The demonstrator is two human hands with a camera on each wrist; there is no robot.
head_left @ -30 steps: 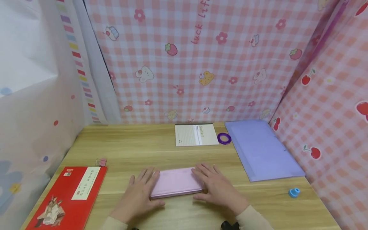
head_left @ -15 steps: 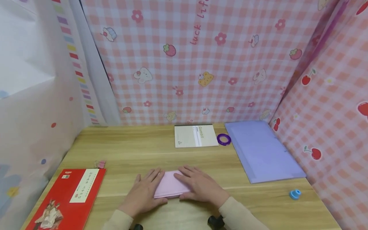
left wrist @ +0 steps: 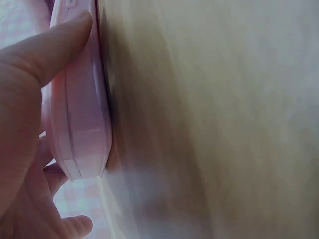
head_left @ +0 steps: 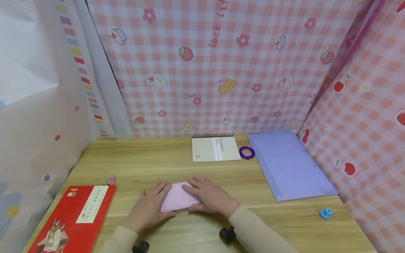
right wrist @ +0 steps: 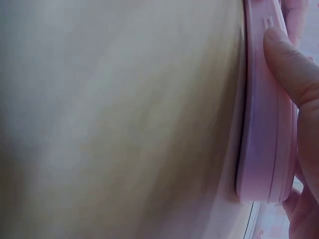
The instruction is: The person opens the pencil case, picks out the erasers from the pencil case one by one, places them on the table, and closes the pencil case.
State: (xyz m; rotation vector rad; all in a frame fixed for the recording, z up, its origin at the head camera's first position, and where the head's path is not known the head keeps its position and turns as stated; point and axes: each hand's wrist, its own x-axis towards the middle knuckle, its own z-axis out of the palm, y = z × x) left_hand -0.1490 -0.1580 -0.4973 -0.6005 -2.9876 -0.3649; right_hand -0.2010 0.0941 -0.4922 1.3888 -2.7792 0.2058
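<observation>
A flat pink case point(head_left: 177, 198) with rounded corners lies between both hands near the front middle of the table. My left hand point(head_left: 147, 207) holds its left end, fingers along the side and top, thumb on the front edge. On the right end, my right hand point(head_left: 210, 198) lays its fingers across the top and presses its thumb on the front edge. Up close in the left wrist view, a thin seam runs along the front wall of the case point(left wrist: 87, 119). In the right wrist view the thumb sits by a small slot in the pink case point(right wrist: 259, 144).
A red book point(head_left: 71, 218) lies at left with a pink binder clip point(head_left: 111, 180) behind it. Toward the back are a cream notepad point(head_left: 216, 149) and a purple tape roll point(head_left: 247, 153). On the right are a lilac folder point(head_left: 291, 167) and a small blue cap-like piece point(head_left: 325, 213).
My right hand has moved left and now covers more of the case's right end. Since half a second ago, both hands and the case have shifted slightly left and away from me.
</observation>
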